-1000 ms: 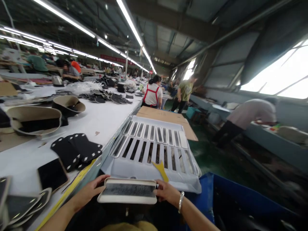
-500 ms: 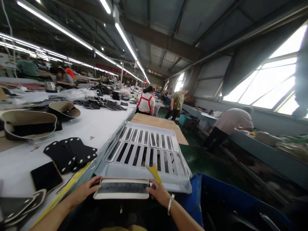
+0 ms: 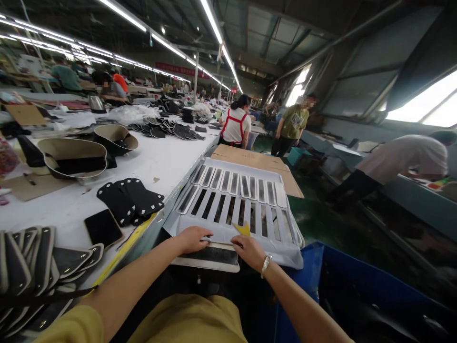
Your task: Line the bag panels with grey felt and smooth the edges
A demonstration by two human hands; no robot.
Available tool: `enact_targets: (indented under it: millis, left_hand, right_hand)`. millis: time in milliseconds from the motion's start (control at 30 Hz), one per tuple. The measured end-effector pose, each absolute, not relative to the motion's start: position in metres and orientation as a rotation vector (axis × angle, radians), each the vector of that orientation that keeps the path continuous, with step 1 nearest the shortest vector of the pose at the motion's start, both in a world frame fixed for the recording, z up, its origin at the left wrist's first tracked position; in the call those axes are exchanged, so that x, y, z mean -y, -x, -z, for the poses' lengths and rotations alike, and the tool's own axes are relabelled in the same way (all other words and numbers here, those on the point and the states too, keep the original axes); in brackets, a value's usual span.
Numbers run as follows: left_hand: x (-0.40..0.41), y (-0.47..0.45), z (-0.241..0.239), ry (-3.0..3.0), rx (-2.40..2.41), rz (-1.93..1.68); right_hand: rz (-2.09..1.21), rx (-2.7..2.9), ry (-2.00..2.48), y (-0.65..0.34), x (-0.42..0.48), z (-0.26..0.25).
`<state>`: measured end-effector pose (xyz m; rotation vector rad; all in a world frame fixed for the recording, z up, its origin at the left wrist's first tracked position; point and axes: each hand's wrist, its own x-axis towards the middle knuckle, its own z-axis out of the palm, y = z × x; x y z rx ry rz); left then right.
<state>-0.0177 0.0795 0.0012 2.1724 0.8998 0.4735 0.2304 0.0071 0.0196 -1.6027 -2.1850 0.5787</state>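
Note:
A rectangular panel (image 3: 209, 257) with a dark middle and pale border tilts in front of me at the near edge of the slotted white board. My left hand (image 3: 193, 239) is closed at its far long edge, fingertips bent over it. My right hand (image 3: 249, 248), a bracelet at the wrist, pinches the far right corner between thumb and fingers. Just beyond the hands, a yellow forked piece (image 3: 243, 229) lies on the slotted board (image 3: 217, 234). Similar pale-edged dark strips (image 3: 233, 183) stand in a row across the board's far part.
Left, a white table (image 3: 143, 164) carries black cut pieces (image 3: 132, 200), a dark square piece (image 3: 103, 227), stacked pale-edged pieces (image 3: 32, 262) and curved bands (image 3: 73, 157). A blue bin (image 3: 317, 267) stands right. Cardboard (image 3: 255, 159) lies beyond the board; co-workers are further off.
Both hands have shifted from the panel's short ends to its far edge, closer together. The panel now tilts differently. My view has turned left and downward.

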Motion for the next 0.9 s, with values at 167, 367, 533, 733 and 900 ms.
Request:
enact_targets:
  millis: [167, 367, 533, 733, 900]
  left_hand:
    - [-0.086, -0.004, -0.006, -2.245, -0.765, -0.299]
    - [-0.086, -0.01, -0.011, -2.276, -0.69, -0.236]
    - [-0.079, -0.027, -0.008, -2.299, -0.649, -0.283]
    - [-0.078, -0.033, -0.003, -2.357, -0.633, -0.284]
    - [-0.077, -0.031, -0.003, -2.4, -0.63, -0.267]
  right_hand:
    - [-0.576, 2.233, 1.601, -0.231, -0.011, -0.021]
    - [-0.53, 2.194, 1.632, -0.23, -0.008, -0.021]
    - [-0.457, 2.231, 1.577, -0.232, -0.004, -0.017]
    - [-0.382, 2.268, 1.584, -0.235, -0.001, -0.01]
    - [-0.326, 2.32, 1.666, -0.231, -0.001, -0.01]
